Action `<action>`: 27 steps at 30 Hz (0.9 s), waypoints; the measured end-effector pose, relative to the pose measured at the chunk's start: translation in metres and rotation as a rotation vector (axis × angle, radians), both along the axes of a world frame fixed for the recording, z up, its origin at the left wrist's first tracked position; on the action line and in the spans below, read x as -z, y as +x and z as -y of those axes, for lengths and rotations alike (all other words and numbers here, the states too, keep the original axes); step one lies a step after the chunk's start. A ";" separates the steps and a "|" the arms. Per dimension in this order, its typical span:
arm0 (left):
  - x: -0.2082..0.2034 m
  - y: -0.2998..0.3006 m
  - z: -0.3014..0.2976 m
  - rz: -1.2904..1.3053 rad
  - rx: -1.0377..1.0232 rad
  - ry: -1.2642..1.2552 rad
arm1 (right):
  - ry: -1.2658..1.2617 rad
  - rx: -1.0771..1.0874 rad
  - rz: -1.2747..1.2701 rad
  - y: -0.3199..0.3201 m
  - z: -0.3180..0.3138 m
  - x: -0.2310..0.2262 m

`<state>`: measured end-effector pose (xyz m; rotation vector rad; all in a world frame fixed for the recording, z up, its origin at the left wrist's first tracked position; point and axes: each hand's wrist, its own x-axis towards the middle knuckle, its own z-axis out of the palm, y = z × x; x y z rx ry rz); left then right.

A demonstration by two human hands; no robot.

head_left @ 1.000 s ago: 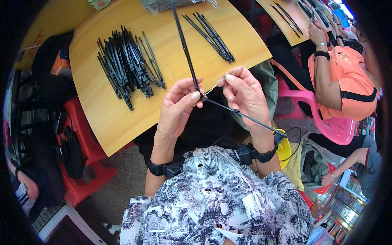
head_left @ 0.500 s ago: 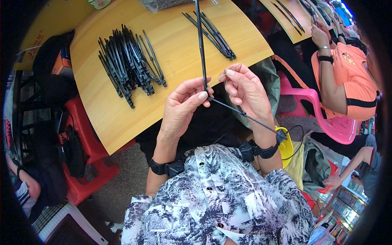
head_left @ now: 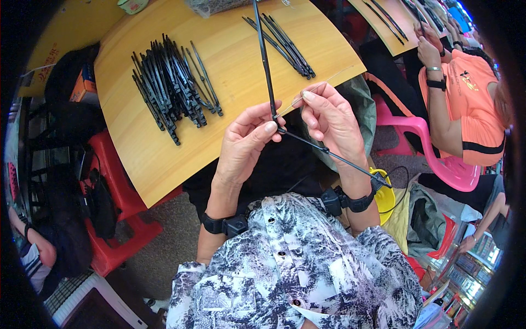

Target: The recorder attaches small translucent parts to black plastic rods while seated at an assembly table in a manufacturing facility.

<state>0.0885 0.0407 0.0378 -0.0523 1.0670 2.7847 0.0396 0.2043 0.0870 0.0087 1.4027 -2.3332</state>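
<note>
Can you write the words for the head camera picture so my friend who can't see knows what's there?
A person's left hand pinches an angled black rod while their right hand holds a thin wire leading to it. Ahead, a wooden table bears a big pile of black rods and a smaller bunch.

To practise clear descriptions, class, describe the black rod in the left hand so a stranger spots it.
Start at the yellow-brown table; by its near edge the left hand pinches the black rod. One section points toward the far side, the other slants past the right hand. Unlike the dark rods grouped on the table, it is held up and sharply angled.
</note>
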 end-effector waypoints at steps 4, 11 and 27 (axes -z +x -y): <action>0.002 0.000 0.001 -0.015 0.022 -0.014 | -0.011 -0.007 0.011 0.000 0.000 0.002; 0.001 0.001 0.000 0.001 0.024 -0.036 | -0.003 0.010 0.061 -0.002 -0.001 0.004; 0.003 -0.003 -0.003 -0.021 0.039 0.223 | 0.011 0.037 0.053 0.002 0.007 0.006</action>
